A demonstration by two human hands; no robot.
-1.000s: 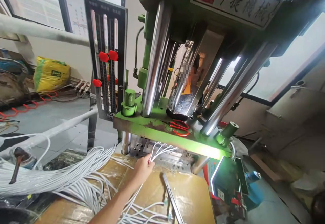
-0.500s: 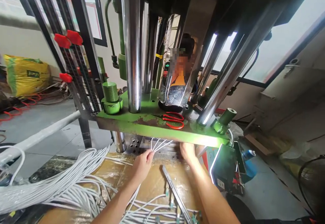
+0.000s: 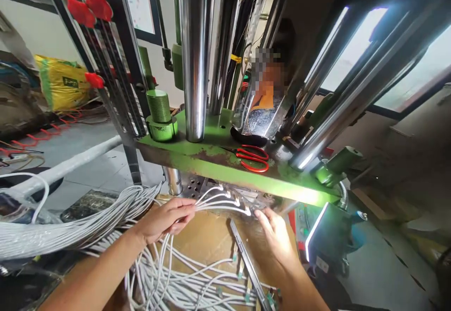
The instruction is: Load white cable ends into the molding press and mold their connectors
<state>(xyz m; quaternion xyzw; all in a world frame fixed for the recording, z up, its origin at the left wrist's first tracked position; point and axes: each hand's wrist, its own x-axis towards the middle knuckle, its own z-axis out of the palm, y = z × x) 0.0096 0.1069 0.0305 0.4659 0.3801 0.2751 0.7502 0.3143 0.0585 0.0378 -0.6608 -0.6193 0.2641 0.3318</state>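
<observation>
The left hand [image 3: 167,219] is clamped on white cables [image 3: 219,203], their long axis running rightward below the green plate [image 3: 211,166]; the ends lie nearer the right hand [image 3: 277,235], whose grip cannot be told.

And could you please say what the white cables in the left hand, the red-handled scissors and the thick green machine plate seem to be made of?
White cables: probably smooth plastic jackets, as they bend in even curves; cores hidden.
Red-handled scissors: glossy handles, likely plastic-coated; dark blades, apparently metal.
Green machine plate: likely painted metal, its coat worn to brown patches.
</observation>
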